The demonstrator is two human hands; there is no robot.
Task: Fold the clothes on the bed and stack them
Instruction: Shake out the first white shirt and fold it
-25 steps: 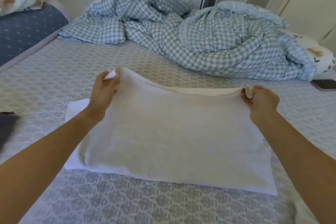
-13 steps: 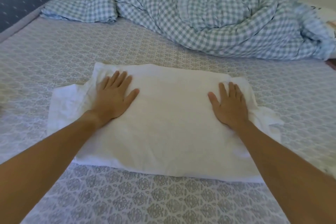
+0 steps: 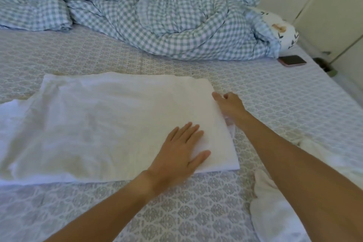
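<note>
Nearest, at the right edge: more white cloth point(image 3: 275, 220) lying loose and rumpled under the right forearm, not yet folded by the look of it. A little further in, the left hand point(image 3: 181, 152) pressing flat on the white garment point(image 3: 110, 124), fingers straight and slightly spread, palm down near its right end. Just beyond, the right hand point(image 3: 229, 105) at the garment's right edge, touching it, fingers loosely curled (whether pinching the edge or only tucked beside it, cannot tell). Garment itself spread wide across the middle of the bed point(image 3: 294, 104), already doubled over at least once, right end neat and squared, left end looser, with an extra layer poking out. Judged from that: fold partly made, probably another fold across still to come, then placing on a stack. No finished stack anywhere in view, so the task seems early. Further back to the right, a dark phone point(image 3: 292, 60) on the sheet, well apart from the work. Farthest, a heaped blue checked duvet point(image 3: 167, 19) and a printed pillow point(image 3: 282, 29) behind it.
</note>
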